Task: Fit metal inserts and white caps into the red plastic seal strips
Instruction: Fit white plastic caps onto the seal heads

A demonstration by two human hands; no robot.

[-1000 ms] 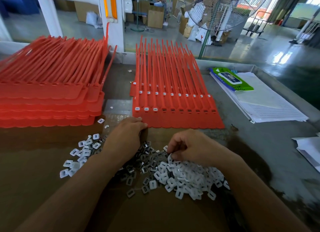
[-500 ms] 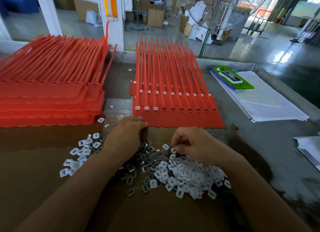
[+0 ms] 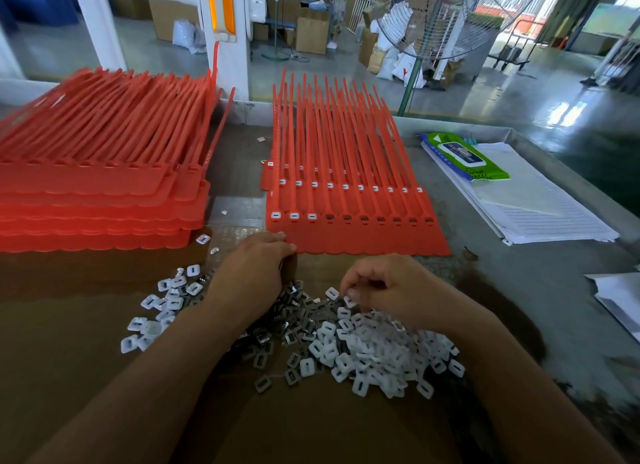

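Observation:
A sheet of joined red seal strips (image 3: pixel 356 235) lies in front of me, its three leftmost sockets filled with white caps (image 3: pixel 293 215); the other sockets show dark insides. A heap of white caps (image 3: pixel 377 353) and grey metal inserts (image 3: pixel 294 311) covers the brown board below it. My left hand (image 3: pixel 252 273) rests palm down on the inserts, fingertips touching the sheet's near edge. My right hand (image 3: pixel 391 287) hovers over the heap with its thumb and fingers pinched on a white cap (image 3: pixel 349 301).
A tall stack of red strip sheets (image 3: pixel 97 200) stands at the left. More white caps (image 3: pixel 162 304) are scattered left of my forearm. A green wipes pack (image 3: pixel 464 155) on lined papers (image 3: pixel 540 214) lies at the right, and the table's raised metal rim (image 3: pixel 568 166) runs beyond them.
My right hand has lifted slightly off the heap and drawn toward the strips, pinching a cap. My left hand has stayed in place.

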